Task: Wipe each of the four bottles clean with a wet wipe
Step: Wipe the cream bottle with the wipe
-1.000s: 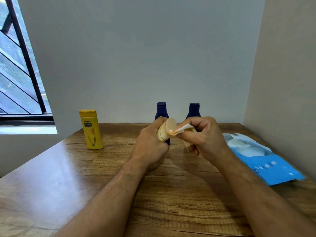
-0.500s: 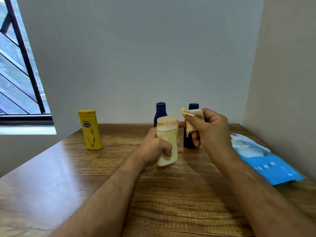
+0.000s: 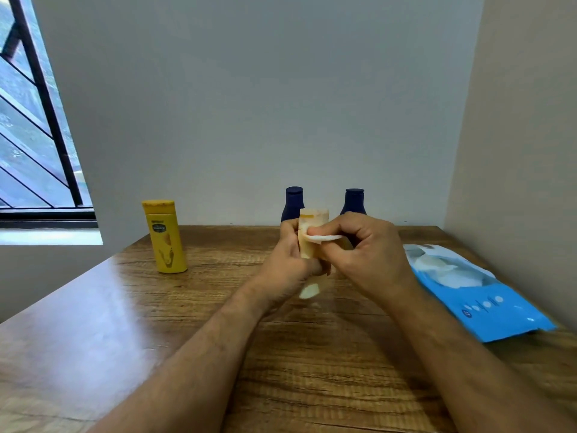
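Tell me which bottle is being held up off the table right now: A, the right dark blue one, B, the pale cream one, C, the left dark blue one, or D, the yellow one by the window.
B: the left hand grips the pale cream bottle above the table while the right hand presses the wet wipe to it.

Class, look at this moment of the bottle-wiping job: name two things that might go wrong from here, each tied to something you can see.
1. The left hand holds the cream plastic bottle in the air; under the right hand rubbing with the white wet wipe, it might slip.
2. Two dark blue bottles stand just behind the hands; a knuckle may topple one.
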